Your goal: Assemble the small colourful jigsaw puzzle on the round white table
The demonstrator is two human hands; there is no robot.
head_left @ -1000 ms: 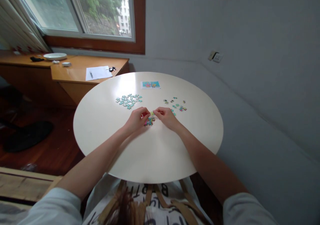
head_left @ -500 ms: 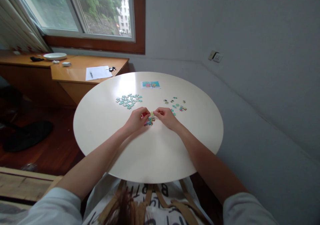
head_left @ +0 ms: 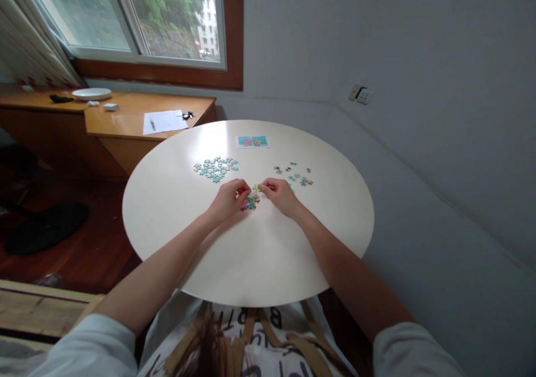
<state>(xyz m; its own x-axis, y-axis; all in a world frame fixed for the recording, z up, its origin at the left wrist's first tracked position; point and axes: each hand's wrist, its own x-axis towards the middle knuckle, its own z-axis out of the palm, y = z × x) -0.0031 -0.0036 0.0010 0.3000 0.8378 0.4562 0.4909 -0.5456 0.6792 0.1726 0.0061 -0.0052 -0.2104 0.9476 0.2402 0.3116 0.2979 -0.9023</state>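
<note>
At the middle of the white round table (head_left: 251,254), my left hand (head_left: 229,199) is closed at the left edge of a small patch of joined puzzle pieces (head_left: 250,203), coloured pink, teal and yellow. Its fingers hide part of that patch. My right hand (head_left: 281,195) pinches a yellowish puzzle piece (head_left: 257,188) just above the patch's upper right side. Loose, mostly teal pieces (head_left: 216,168) lie beyond my left hand. Several mixed-colour pieces (head_left: 306,181) are spread beyond my right hand, which partly covers one teal piece.
A small colour picture (head_left: 252,142) lies at the table's far side. Behind on the left, a wooden desk (head_left: 125,114) holds a paper sheet (head_left: 164,122), keys (head_left: 188,115) and a white plate (head_left: 92,94). A grey wall (head_left: 439,159) stands to the right.
My right hand has shifted very slightly up and to the right with the yellowish piece, leaving a small gap above the joined patch. My left hand stays almost still.
</note>
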